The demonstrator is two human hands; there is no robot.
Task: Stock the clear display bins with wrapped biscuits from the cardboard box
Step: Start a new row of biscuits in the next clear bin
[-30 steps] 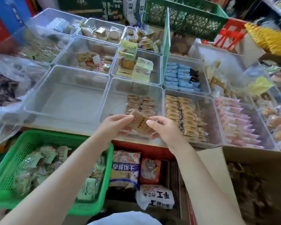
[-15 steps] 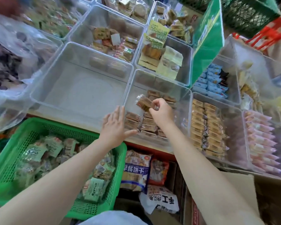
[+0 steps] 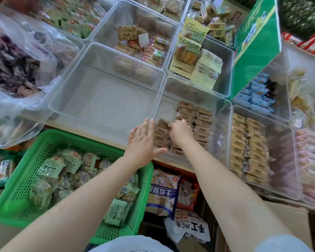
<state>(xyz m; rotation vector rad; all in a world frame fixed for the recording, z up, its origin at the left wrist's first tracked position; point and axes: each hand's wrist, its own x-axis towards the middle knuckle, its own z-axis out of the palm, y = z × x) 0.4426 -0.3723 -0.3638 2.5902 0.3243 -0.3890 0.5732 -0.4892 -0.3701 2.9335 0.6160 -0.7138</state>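
The clear bin [image 3: 220, 113] holds rows of brown wrapped biscuits [image 3: 203, 122]; the right hand [image 3: 180, 132] pinches one among them. The left hand [image 3: 143, 142] lies flat, fingers straight, against the glossy bin wall; a green mesh basket [image 3: 25, 188] holds crinkled packets.

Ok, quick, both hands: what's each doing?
Left hand: open, fingers straight against the clear bin wall.
Right hand: curled on a brown wrapped biscuit.
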